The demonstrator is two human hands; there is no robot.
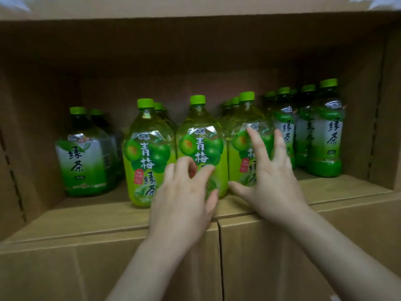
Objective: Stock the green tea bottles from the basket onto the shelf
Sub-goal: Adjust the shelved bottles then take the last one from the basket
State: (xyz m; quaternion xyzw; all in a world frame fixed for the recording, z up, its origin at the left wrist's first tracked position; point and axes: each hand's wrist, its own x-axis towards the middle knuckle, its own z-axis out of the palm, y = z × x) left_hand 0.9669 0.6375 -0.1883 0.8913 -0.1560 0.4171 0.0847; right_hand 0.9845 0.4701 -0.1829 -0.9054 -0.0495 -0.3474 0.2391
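Several green tea bottles with green caps stand on a cardboard shelf (108, 216). Three yellow-green plum tea bottles form the front row: left (147, 153), middle (200, 137), right (243, 144). My left hand (184, 200) is in front of the middle bottle's lower half, its fingers loosely bent and touching the label. My right hand (269, 177) lies with spread, straight fingers against the right bottle. Darker green tea bottles stand at the far left (83, 157) and at the right (325, 135). The basket is not in view.
The shelf is a brown cardboard recess with a back wall (173, 83), side walls and a ceiling board above. Bare shelf floor lies at the left front and at the right front (347, 192). A vertical seam (220, 257) splits the cardboard front below.
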